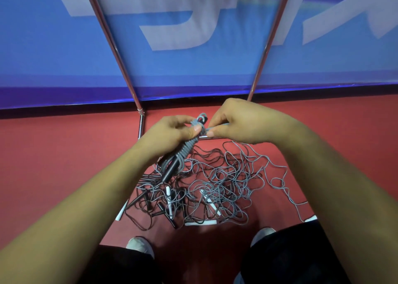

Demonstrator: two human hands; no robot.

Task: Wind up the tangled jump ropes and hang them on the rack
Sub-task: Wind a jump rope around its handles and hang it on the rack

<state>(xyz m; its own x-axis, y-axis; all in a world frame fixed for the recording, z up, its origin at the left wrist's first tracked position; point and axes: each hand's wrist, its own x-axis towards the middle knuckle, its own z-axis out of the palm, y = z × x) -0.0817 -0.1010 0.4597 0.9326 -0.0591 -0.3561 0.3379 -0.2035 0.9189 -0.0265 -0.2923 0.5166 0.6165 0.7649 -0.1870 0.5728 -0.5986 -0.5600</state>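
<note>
Above the tangled pile (215, 186), the left grip (172, 132) clamps the wound rope (189, 148) and the right grip (241, 122) pinches its end (208, 129); slack there could unravel the coils.

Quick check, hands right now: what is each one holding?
Left hand: grips the rope bundle.
Right hand: pinches the grey cord at the bundle's top.

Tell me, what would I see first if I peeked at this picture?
First, the two hands in the middle: the left hand grips a wound rope bundle while the right hand pinches its grey cord. Below them, a big tangled pile of grey and black ropes sprawls on the red floor.
</note>
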